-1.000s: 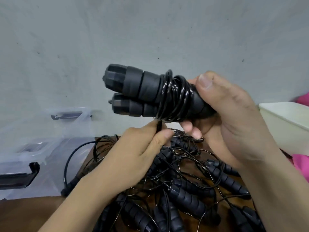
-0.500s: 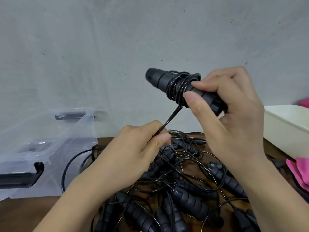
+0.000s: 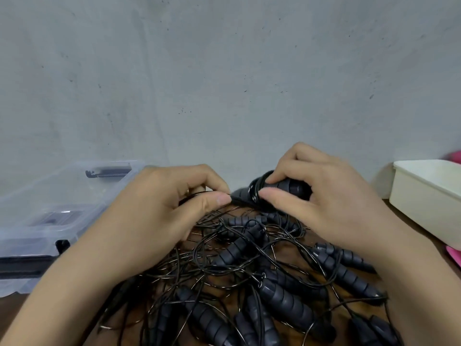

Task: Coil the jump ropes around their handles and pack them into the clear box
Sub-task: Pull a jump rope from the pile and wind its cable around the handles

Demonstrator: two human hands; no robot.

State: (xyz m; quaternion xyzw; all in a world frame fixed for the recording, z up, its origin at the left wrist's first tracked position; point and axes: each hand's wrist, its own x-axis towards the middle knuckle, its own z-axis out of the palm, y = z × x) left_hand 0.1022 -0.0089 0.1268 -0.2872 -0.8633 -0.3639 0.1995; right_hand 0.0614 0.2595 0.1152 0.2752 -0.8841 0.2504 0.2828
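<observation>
Many black jump ropes lie tangled: ribbed handles, thin glossy cords.

One head-worn wide-angle view, forward and slightly down, close above the table, grey wall straight ahead.

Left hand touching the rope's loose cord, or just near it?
Touching. Head view: the left hand pinches the cord between thumb and forefinger, beside the coiled handles that the right hand grips.
</observation>
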